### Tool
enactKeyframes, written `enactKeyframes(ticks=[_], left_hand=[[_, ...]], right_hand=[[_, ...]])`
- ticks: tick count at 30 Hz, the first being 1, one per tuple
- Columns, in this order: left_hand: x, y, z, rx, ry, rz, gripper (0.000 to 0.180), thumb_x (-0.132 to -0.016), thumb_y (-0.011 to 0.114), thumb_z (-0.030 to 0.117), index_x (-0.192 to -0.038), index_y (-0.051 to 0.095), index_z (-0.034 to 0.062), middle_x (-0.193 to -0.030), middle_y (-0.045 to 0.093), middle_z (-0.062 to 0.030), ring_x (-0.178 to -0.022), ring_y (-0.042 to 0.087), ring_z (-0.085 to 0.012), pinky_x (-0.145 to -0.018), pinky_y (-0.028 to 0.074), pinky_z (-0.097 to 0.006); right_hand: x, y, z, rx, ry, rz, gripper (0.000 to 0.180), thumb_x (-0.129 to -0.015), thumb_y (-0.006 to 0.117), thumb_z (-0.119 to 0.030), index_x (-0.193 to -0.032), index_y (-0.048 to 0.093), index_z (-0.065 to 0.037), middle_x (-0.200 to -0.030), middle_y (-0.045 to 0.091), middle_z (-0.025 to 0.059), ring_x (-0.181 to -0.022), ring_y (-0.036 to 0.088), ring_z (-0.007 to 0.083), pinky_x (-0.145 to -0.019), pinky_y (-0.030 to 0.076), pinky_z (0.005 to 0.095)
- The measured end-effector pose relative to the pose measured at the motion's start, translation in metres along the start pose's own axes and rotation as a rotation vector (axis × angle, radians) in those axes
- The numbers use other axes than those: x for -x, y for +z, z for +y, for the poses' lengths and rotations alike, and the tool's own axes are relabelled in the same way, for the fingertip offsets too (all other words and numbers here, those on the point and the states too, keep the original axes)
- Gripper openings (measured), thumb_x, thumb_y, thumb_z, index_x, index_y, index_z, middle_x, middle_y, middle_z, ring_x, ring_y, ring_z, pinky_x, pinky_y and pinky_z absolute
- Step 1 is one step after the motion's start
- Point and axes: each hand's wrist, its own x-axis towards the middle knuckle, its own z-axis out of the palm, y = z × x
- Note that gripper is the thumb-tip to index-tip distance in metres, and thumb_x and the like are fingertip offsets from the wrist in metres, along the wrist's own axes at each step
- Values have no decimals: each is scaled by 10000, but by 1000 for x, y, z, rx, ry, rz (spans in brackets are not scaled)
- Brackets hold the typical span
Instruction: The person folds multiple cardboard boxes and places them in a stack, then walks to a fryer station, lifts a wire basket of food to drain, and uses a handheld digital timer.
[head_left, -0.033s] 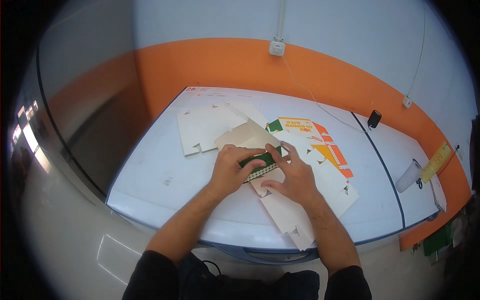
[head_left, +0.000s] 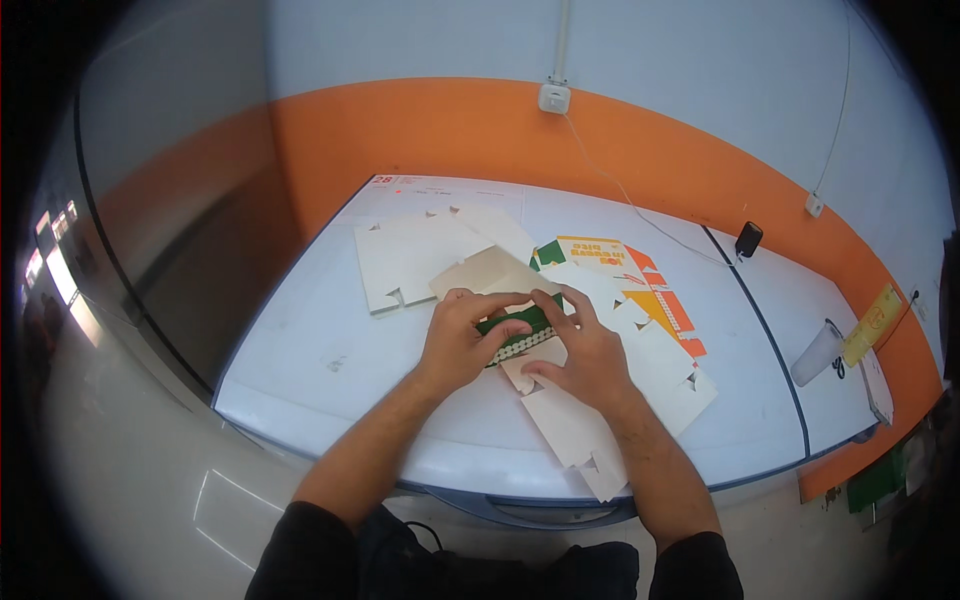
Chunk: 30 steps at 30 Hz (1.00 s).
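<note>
My left hand (head_left: 460, 338) is closed on the green flap of a partly folded cardboard box (head_left: 523, 343), its thumb lying across the flap. The flap carries a pale dotted band. From the other side my right hand (head_left: 592, 355) bends its fingers over the flap's end, with the thumb held apart lower down. Both hands meet at the flap's top edge, and they hide part of the box. An unprinted cream panel (head_left: 485, 270) extends beyond my fingers. Another pale slotted panel (head_left: 575, 425) reaches toward the near table edge; I cannot tell whether it belongs to the same box.
White flat box blanks (head_left: 415, 250) lie at the far left of the white table (head_left: 300, 370). Printed orange, yellow and green blanks (head_left: 660, 300) lie to the right. Farther right are a black device (head_left: 748, 238) on a cable, a translucent cup (head_left: 817, 353) and a yellow card (head_left: 872, 322).
</note>
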Motion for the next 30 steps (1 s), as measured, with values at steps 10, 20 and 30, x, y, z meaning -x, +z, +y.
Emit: enactKeyframes(ticks=[10, 20, 30], left_hand=[[-4, -21, -6, -165, 343, 598, 804, -904, 655, 518, -1477, 382, 25, -1564, 254, -243, -1430, 278, -410, -1170, 205, -517], [46, -30, 27, 892, -604, 422, 1102, -903, 619, 637, -1538, -213, 294, -1630, -10, -139, -1511, 94, -383, -1117, 189, -714], [42, -114, 35, 681, -787, 518, 670, -877, 632, 504, -1443, 428, 209, -1420, 461, -109, -1307, 474, -293, -1003, 467, -518]], right_hand=[[0, 2, 34, -875, 508, 89, 751, -828, 791, -41, -1445, 364, -5, -1361, 517, 208, -880, 703, 165, -614, 598, 249], [6, 6, -22, -878, 425, -428, 686, -939, 703, -236, -1424, 293, 24, -1342, 547, 229, -930, 715, 250, -688, 599, 338], [15, 24, -100, -712, 114, -699, 778, -974, 616, -288, -1504, 179, 78, -1189, 633, 292, -1026, 657, 415, -944, 502, 439]])
